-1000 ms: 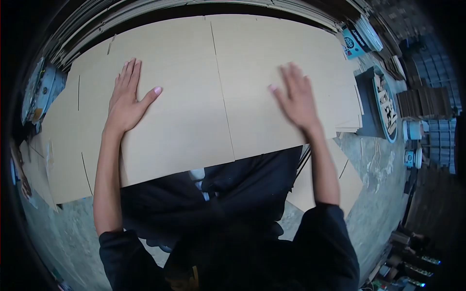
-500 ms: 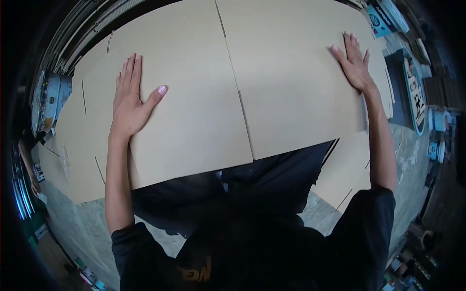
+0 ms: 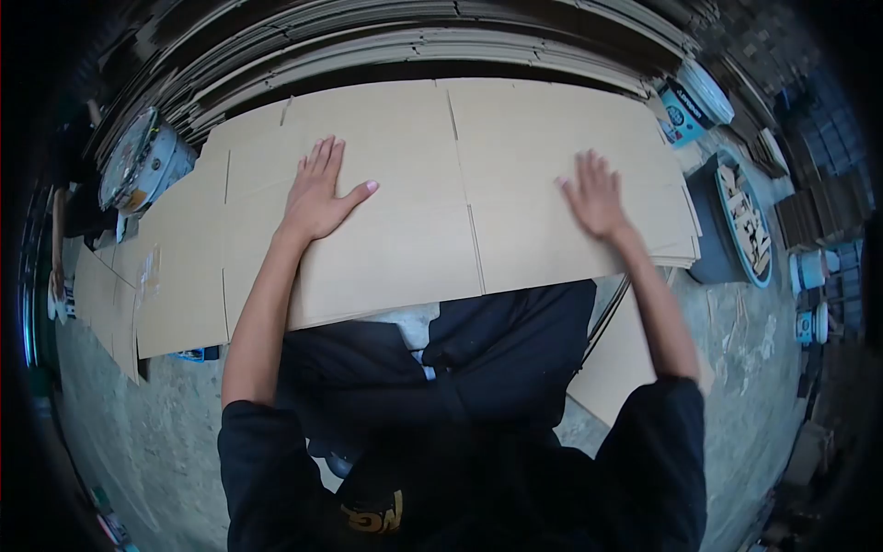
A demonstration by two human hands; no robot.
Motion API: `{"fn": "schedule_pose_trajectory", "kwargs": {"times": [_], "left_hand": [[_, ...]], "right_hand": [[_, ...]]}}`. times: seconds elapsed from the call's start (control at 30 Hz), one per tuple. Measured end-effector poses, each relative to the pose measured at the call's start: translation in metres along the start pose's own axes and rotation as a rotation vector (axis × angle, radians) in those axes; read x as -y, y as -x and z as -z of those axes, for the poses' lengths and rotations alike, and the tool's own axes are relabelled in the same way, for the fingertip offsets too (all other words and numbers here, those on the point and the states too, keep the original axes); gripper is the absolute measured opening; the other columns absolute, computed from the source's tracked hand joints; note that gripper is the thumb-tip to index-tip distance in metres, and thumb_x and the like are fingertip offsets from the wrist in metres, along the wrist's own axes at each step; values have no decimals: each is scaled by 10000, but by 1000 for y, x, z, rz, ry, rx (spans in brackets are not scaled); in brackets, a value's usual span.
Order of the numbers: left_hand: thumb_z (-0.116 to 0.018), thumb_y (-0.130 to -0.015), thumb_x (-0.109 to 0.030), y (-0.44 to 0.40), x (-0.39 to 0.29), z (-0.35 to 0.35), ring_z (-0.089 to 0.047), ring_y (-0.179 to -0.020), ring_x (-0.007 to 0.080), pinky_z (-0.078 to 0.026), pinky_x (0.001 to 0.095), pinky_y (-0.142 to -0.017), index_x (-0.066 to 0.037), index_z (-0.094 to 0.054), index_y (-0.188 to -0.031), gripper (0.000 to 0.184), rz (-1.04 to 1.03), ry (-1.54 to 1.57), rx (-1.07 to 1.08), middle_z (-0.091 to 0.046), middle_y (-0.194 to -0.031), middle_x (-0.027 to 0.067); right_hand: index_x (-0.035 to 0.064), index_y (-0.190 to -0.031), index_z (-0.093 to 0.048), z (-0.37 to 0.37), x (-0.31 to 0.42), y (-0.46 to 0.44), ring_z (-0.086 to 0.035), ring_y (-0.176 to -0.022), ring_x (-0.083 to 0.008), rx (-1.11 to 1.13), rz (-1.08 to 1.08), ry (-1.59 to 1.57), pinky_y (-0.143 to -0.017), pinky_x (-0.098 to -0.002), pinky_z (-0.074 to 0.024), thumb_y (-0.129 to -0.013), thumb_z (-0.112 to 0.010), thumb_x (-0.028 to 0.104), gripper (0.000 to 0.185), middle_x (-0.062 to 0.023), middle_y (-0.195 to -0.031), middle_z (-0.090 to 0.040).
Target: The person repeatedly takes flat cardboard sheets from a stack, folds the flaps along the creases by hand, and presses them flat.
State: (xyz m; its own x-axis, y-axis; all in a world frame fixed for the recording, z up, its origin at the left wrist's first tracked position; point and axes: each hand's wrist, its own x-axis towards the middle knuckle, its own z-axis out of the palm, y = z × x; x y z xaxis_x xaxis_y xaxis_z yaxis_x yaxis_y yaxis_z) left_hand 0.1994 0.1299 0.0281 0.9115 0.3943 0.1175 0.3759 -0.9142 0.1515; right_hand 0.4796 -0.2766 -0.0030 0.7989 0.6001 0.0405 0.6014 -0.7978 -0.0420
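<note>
A large flat cardboard sheet (image 3: 395, 248) with slits and a crease down its middle lies before my lap. Palm down on its left part, my left hand (image 3: 319, 195) is open with the thumb spread to the right. My right hand (image 3: 598, 198) is also open, slightly blurred, over the right part of the sheet. Whether the right palm touches the board I cannot tell. More cardboard layers show beneath the sheet at its right edge. A taped cardboard panel (image 3: 179, 285) extends at the left.
Stacked cardboard (image 3: 368, 51) runs along the back. On the right stand a blue-labelled bucket (image 3: 685, 115) and a tub of cardboard scraps (image 3: 722, 239). A white bucket (image 3: 152, 166) is at the left. Another cardboard sheet (image 3: 621, 354) lies on the concrete floor (image 3: 736, 368).
Both hands have come closer together, the right one moving inward most. The sheet now sits lower and farther from the view, and the stack behind it shows more.
</note>
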Motion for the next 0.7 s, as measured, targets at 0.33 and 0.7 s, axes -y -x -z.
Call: {"fn": "schedule_pose_trajectory", "kwargs": {"times": [0.33,0.7], "left_hand": [[-392,-1070,-578,25,-69,-18,-145,-1631,372,-84,591,-1306,-37,-286,-1661,809,13,-35,90,-196,-1741,235],[-400,-1044,-644,58,-140,-26,-117,-1634,387,-37,574,-1310,-106,-315,-1670,831,-52,65,-15,-199,-1739,244]], "right_hand": [[68,-1568,-488,14,136,126,-310,-1571,-403,-196,278,-265,-1284,-598,-154,-1035,-544,549,721,-241,-1669,-370],[102,-1606,-451,36,116,123,-211,-1611,-403,10,446,-342,-1292,-599,-100,-711,-861,661,1132,-256,-1708,-276]]}}
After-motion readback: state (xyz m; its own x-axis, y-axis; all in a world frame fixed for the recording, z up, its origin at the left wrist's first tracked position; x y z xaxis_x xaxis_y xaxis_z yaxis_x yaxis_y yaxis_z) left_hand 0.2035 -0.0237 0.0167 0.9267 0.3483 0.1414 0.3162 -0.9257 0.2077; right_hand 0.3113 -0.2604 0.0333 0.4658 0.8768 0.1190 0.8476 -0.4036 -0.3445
